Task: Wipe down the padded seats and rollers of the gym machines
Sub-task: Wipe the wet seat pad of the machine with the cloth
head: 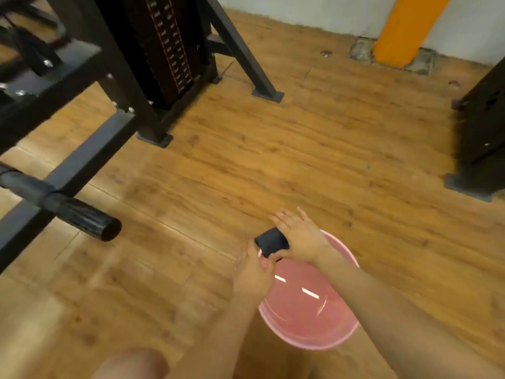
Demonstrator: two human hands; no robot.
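Observation:
A small dark cloth (271, 241) is held over the far rim of a pink bucket (308, 335) that stands on the wooden floor. My left hand (254, 272) grips the cloth's near end. My right hand (299, 236) lies across the cloth with its fingers spread flat and the thumb underneath. Water with light glints fills the bucket. A black gym machine frame (90, 64) with a weight stack (169, 45) stands at the upper left, and a black bar handle (82, 217) sticks out toward me at the left.
A second black machine base (475, 160) stands at the right edge. An orange pillar (404, 28) and a grey wall run along the back. My knee (131, 365) shows at the bottom. Wooden floor spreads between the machines.

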